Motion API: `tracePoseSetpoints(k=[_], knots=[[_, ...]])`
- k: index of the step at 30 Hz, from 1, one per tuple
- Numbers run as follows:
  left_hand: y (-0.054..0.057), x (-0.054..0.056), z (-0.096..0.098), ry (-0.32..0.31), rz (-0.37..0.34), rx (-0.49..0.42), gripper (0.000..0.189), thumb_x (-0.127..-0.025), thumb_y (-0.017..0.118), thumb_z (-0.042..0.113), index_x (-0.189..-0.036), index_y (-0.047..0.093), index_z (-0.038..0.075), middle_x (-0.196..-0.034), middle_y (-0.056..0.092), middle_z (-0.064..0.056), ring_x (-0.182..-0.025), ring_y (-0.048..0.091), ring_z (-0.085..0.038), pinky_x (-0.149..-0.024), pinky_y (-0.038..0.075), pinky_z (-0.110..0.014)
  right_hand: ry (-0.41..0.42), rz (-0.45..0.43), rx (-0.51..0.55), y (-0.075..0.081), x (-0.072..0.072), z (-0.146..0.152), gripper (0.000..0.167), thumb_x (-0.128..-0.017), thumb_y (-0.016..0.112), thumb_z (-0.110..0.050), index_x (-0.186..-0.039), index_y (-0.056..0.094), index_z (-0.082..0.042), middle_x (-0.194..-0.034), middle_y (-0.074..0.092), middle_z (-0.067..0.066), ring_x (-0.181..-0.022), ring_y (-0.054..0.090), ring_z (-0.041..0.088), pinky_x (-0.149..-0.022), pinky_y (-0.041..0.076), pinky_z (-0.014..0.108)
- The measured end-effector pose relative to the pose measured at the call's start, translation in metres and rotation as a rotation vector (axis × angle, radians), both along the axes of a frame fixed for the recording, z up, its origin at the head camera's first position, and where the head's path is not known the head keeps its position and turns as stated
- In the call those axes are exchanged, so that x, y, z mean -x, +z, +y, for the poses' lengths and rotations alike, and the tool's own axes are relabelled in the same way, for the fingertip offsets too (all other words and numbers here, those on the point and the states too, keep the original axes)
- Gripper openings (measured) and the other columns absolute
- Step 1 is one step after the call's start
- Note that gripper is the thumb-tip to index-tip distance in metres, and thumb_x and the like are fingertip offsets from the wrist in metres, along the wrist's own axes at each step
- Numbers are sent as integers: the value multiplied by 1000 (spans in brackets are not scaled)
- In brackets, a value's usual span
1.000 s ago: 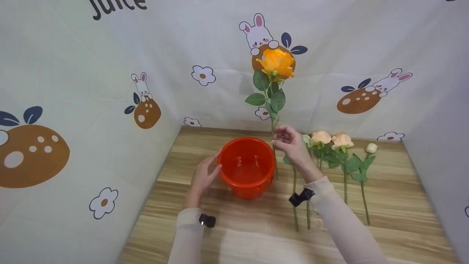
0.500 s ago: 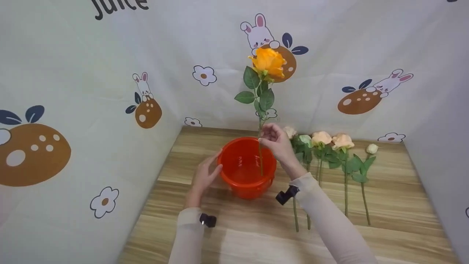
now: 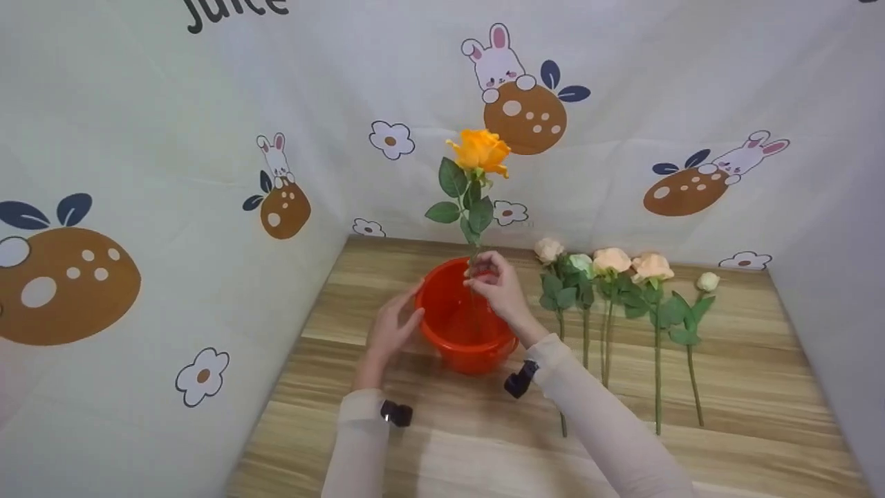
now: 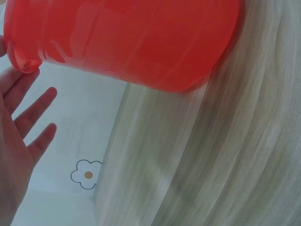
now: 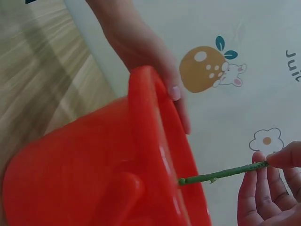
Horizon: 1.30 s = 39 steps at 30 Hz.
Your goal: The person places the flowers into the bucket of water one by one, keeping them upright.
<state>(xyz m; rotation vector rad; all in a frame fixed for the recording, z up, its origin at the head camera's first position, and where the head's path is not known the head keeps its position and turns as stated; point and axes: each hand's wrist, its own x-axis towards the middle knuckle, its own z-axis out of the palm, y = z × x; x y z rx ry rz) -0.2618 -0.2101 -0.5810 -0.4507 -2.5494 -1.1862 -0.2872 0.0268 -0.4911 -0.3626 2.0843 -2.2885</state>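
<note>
My right hand point(image 3: 503, 292) pinches the stem of an orange rose point(image 3: 480, 152) between thumb and fingertips. The rose stands nearly upright over a red bucket point(image 3: 470, 360), its bloom and green leaves well above the rim. Its lower stem reaches down inside the bucket. In the right wrist view, the green stem point(image 5: 225, 173) runs from the fingertips past the bucket's rim. My left hand point(image 3: 394, 332) touches the left side of the rim. The left wrist view shows its fingers point(image 4: 35, 112) mostly straight, with some of them off the bucket.
Right of the bucket lie several flowers: a pale rose point(image 3: 550, 250), a greenish one point(image 3: 581, 264), peach roses point(image 3: 652, 267) and a white bud point(image 3: 707, 281). Printed cloth walls point(image 3: 332, 83) enclose the wooden table point(image 3: 332, 304) at the back and sides.
My right hand has carried the orange rose left from beside the bucket to over its opening, then lowered it, so the stem goes inside. The left hand has stayed at the rim.
</note>
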Motion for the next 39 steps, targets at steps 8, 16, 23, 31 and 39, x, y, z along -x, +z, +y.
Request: tracePoseSetpoints(k=[8, 16, 23, 31, 39], knots=[[1, 2, 0, -43, -3, -51, 52, -97, 63, 18, -147, 50, 15, -149, 52, -14, -138, 50, -35, -118, 36, -54, 9, -64, -150, -23, 4, -12, 27, -83, 62, 16, -107, 59, 2, -94, 71, 20, -79, 69, 18, -76, 62, 31], [1, 1, 0, -42, -9, -37, 52, -98, 62, 22, -148, 49, 13, -150, 52, -13, -139, 49, -32, -118, 36, -53, 44, -143, -280, -37, 2, -18, 26, -84, 63, 15, -105, 61, 0, -92, 71, 17, -79, 69, 19, -73, 61, 30], [1, 1, 2, -41, 5, -23, 50, -98, 62, 20, -146, 51, 9, -149, 53, -15, -139, 49, -34, -118, 36, -51, 78, -176, -409, -38, 3, -17, 24, -85, 63, 13, -102, 61, -3, -88, 70, 12, -80, 67, 18, -70, 59, 28], [2, 0, 1, -31, -15, -30, 51, -98, 62, 22, -147, 50, 13, -151, 51, -9, -141, 48, -28, -120, 35, -49, 94, -258, -478, -37, 6, -16, 20, -91, 64, 4, -110, 62, -3, -94, 70, 11, -83, 66, 18, -73, 58, 27], [1, -2, 1, -25, -21, -29, 51, -99, 61, 25, -147, 50, 15, -150, 52, -11, -140, 49, -29, -119, 36, -51, 137, -316, -507, -39, 6, -15, 25, -94, 61, -1, -119, 61, -4, -110, 71, 14, -98, 67, 22, -90, 59, 36]])
